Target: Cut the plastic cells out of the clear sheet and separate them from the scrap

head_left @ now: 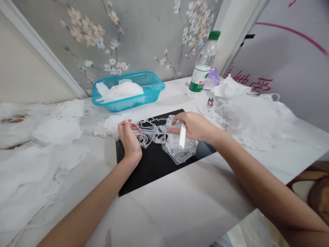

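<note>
Translucent white lace-like strips (151,132) stretch between my two hands over a black board (151,168). My left hand (129,139) is closed on their left end, the fingertips pinched together. From the right, my right hand (194,127) reaches in, with thumb and forefinger at the strips' other end. A flat white stick-like tool (182,135) pokes down out of that hand; its working end is hidden. Under the right hand lies a translucent white cut-out piece (180,151) with a dotted pattern, flat on the board.
Behind the board stands a blue plastic basket (136,101) holding white fabric. A water bottle (199,75) with a green cap is at the back, near a purple packet (212,79). White lacy heaps lie left (59,132) and right (259,118).
</note>
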Tool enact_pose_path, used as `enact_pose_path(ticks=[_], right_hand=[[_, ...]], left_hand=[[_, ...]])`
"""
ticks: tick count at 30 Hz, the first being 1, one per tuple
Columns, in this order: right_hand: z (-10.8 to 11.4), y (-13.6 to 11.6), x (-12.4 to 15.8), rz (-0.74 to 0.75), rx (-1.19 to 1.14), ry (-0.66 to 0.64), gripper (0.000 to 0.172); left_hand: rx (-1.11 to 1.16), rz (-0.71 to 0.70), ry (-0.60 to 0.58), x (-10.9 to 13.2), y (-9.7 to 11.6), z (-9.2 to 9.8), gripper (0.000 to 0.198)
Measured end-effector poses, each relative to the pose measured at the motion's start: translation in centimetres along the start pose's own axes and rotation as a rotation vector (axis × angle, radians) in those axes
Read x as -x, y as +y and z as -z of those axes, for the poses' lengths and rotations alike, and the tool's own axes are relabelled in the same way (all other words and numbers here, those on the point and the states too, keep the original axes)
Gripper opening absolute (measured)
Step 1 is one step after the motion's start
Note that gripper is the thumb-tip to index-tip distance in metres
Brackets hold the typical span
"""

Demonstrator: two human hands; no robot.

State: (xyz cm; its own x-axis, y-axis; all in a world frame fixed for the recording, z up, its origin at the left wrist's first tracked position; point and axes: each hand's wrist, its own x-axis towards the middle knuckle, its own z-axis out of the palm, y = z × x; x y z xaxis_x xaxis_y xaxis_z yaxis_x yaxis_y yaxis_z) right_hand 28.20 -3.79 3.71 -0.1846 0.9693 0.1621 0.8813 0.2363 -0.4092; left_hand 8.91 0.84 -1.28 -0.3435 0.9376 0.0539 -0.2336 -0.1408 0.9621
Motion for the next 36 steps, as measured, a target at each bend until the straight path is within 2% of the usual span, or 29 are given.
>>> enact_pose_path(ticks=[6,8,10,11,13,14,15,17,19,22,24,27,28,30,33,34,36], right_hand=[[-0.3,1.1,-0.3,0.060,-0.033,-0.039,0.013],[0.1,1.0,-0.3,0.061,-0.148,-0.019,0.015],[0.6,0.4,-0.2,0.014,-0.339,-0.032,0.020],[0.9,0.0,-0.1,-0.027,-0.443,-0.049,0.023],[1.4,-0.8,0.2,-0.114,-0.628,-0.086,0.026],[1.6,-1.2,0.3,-0.148,-0.707,-0.093,0.027],[1.6,-1.4,0.5,-0.175,-0.785,-0.094,0.029],[1.4,-1.6,0.6,-0.204,-0.936,-0.077,0.032],[0.9,-1.5,0.5,-0.223,-1.040,-0.024,0.033],[0.1,-1.0,0.1,-0.241,-1.094,0.093,0.033],[-0.2,-0.9,-0.1,-0.265,-1.132,0.171,0.032],[0.1,-1.5,-0.1,-0.311,-1.226,0.233,0.030],[0.3,-1.8,-0.1,-0.326,-1.255,0.233,0.029],[0.6,-2.3,0.0,-0.344,-1.299,0.228,0.026],[0.6,-2.5,0.0,-0.328,-1.307,0.257,0.026],[0.5,-2.5,-0.1,-0.321,-1.297,0.277,0.029],[0.3,-2.3,-0.2,-0.323,-1.276,0.312,0.033]], left_hand=[[0.018,-0.042,-0.021,-0.3,-0.5,0.1,0.014],[-0.059,-0.099,0.000,-0.3,-0.6,0.3,0.019],[-0.212,-0.214,-0.012,0.0,-0.6,0.4,0.031],[-0.290,-0.277,-0.055,0.1,-0.4,0.5,0.033],[-0.392,-0.375,-0.198,0.7,0.0,0.6,0.024],[-0.399,-0.403,-0.280,1.0,0.2,0.6,0.019],[-0.381,-0.417,-0.361,1.3,0.4,0.6,0.023],[-0.298,-0.387,-0.507,1.8,0.6,0.6,0.044],[-0.202,-0.289,-0.632,2.2,0.6,0.5,0.056],[-0.156,-0.169,-0.742,2.3,0.5,0.3,0.048],[-0.136,-0.155,-0.699,2.2,0.6,0.1,0.038],[-0.098,-0.170,-0.534,2.0,0.8,-0.1,0.039],[-0.103,-0.171,-0.523,2.0,0.9,-0.1,0.039],[-0.123,-0.123,-0.611,2.2,1.0,0.0,0.040],[-0.104,0.033,-0.798,2.7,1.2,0.0,0.052],[-0.100,0.047,-0.806,2.8,1.2,0.0,0.056],[-0.144,-0.041,-0.703,2.8,1.1,-0.1,0.060]])
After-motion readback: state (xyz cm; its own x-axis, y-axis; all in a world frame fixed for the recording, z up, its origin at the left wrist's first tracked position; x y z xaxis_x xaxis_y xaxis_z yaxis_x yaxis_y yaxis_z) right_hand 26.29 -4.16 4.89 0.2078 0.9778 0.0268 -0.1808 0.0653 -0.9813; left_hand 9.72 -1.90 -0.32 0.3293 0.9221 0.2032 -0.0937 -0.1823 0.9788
